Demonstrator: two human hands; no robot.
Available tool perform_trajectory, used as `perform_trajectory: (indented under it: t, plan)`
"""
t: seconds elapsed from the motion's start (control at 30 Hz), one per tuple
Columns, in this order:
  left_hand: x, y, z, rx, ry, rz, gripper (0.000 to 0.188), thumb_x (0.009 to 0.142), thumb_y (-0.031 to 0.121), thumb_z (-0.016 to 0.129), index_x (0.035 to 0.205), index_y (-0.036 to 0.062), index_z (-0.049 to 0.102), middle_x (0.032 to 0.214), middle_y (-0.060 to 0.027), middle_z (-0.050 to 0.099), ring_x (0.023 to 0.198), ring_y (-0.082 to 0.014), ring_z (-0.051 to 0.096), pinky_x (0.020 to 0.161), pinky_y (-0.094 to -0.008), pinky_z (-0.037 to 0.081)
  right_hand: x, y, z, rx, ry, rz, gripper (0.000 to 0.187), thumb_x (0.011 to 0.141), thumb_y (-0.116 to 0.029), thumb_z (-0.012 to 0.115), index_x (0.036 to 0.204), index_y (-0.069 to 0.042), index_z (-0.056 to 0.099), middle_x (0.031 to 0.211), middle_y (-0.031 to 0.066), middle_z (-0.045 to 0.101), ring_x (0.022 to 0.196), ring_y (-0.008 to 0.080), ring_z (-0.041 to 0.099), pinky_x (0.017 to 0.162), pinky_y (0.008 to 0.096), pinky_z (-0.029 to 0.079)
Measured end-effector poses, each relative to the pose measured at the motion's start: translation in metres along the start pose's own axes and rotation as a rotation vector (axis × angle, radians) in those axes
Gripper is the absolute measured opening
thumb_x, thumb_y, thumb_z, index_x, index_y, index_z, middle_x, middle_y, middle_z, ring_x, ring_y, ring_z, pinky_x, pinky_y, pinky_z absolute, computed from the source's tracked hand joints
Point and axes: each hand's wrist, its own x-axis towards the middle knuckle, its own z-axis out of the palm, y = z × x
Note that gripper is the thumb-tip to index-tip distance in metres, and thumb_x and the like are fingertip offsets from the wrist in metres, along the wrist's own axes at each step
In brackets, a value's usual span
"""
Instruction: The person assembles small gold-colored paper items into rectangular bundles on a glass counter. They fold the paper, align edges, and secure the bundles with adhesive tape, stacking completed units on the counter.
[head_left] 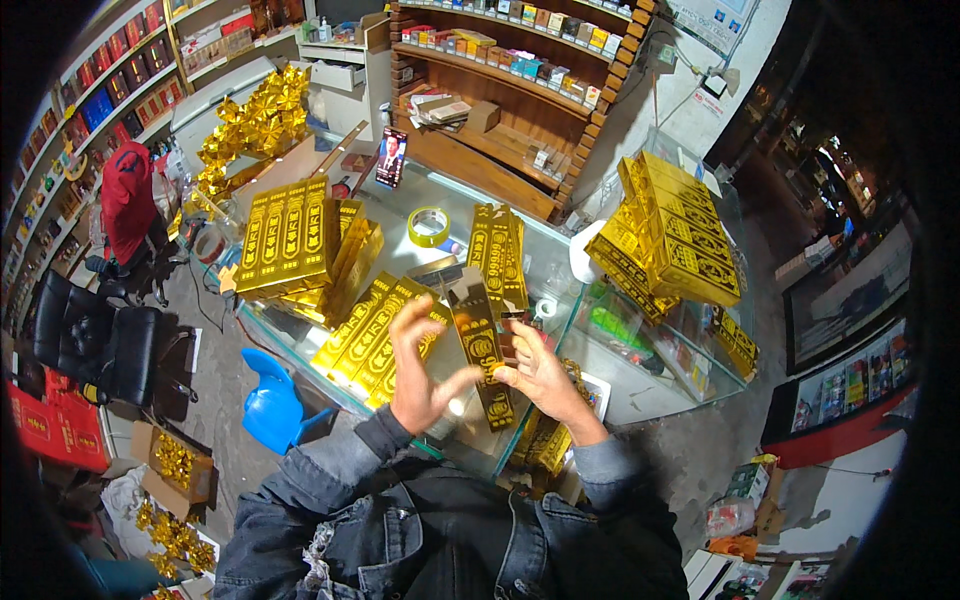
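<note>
A long narrow gold-and-black paper box [480, 352] stands tilted over the glass counter in front of me. Its far end looks open, with a dark flap raised. My right hand [545, 375] grips its right side, thumb on the printed face and fingers behind. To the left of the box is my left hand [424, 368], its fingers curved and apart, holding nothing; the thumb points toward the box. Beneath and beside that hand lie flat gold printed sheets [365, 335]. More gold boxes [497, 250] lie just beyond the one I hold.
A gold stack [285, 240] rises at the left, another [690, 230] at the right. Yellow tape roll [429, 227] and a lit phone [391, 157] sit farther back. Folded gold ornaments [255, 120] pile at back left. A blue plastic stool [275, 400] stands by the counter's left edge.
</note>
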Motion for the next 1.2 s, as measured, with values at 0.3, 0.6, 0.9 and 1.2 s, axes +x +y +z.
perform_trajectory:
  t: [0.3, 0.6, 0.9, 1.2]
  plan:
    - [-0.016, -0.022, 0.016, -0.090, -0.157, -0.012, 0.062, 0.080, 0.017, 0.081, 0.131, 0.0076, 0.047, 0.123, -0.0190, 0.053, 0.106, -0.0339, 0.061, 0.091, -0.0372, 0.051, -0.010, 0.010, 0.014, -0.547, 0.245, -0.258, 0.062, 0.089, -0.011, 0.066, 0.143, -0.001, 0.037, 0.136, 0.0227, 0.051, 0.127, 0.0371, 0.051, 0.107, 0.0432, 0.039]
    - [-0.010, -0.004, 0.007, -0.039, -0.307, -0.002, 0.044, 0.084, 0.021, 0.076, 0.124, 0.0119, 0.061, 0.127, -0.0170, 0.055, 0.109, -0.0340, 0.060, 0.094, -0.0401, 0.050, -0.024, -0.039, 0.036, -1.074, 0.406, -0.707, 0.033, 0.081, -0.008, 0.072, 0.114, -0.008, 0.067, 0.128, 0.0118, 0.054, 0.099, 0.0273, 0.061, 0.085, 0.0378, 0.051]
    - [-0.002, 0.008, 0.003, -0.091, -0.285, 0.122, 0.021, 0.079, 0.009, 0.076, 0.099, 0.0069, 0.070, 0.124, -0.0119, 0.064, 0.110, -0.0302, 0.061, 0.092, -0.0381, 0.051, -0.024, -0.049, 0.032, -0.737, 0.474, -0.636, 0.022, 0.090, -0.013, 0.066, 0.110, -0.003, 0.064, 0.115, 0.0149, 0.058, 0.098, 0.0283, 0.060, 0.086, 0.0355, 0.049]
    - [-0.011, 0.005, 0.011, -0.090, -0.214, 0.168, 0.039, 0.078, 0.013, 0.080, 0.111, 0.0057, 0.060, 0.119, -0.0133, 0.062, 0.111, -0.0305, 0.060, 0.092, -0.0390, 0.051, -0.019, -0.064, 0.030, -0.368, 0.212, 0.000, 0.025, 0.095, -0.012, 0.060, 0.118, -0.002, 0.060, 0.109, 0.0053, 0.060, 0.082, 0.0089, 0.058, 0.072, 0.0242, 0.048]
